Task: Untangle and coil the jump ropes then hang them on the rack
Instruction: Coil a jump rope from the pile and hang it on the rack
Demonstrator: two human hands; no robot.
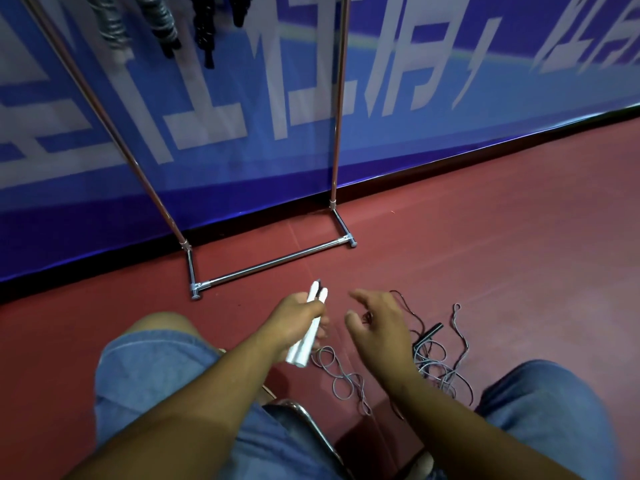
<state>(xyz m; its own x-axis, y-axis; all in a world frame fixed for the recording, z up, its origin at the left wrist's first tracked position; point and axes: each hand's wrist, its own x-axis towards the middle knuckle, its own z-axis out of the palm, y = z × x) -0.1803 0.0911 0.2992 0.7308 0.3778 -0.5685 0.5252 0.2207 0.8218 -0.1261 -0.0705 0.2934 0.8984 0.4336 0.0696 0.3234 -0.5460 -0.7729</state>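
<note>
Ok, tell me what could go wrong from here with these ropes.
1. The grey cord below the white handles held in the left hand lies in loose loops on the floor; pulling up could cinch them into a knot.
2. Those loops lie close to the tangle by the black handle, so lifting may drag that rope along.
3. The right hand grips nothing, so the cord would rise unguided.

2 white plastic rope handles [303, 348] paired in L grip [294, 315]; grey cord [341, 379] looped on floor at 5 o'clock. Black-handled rope tangle [436, 355] at 3. Metal tube rack [273, 261] at 12, coiled ropes [162, 26] hung.
</note>
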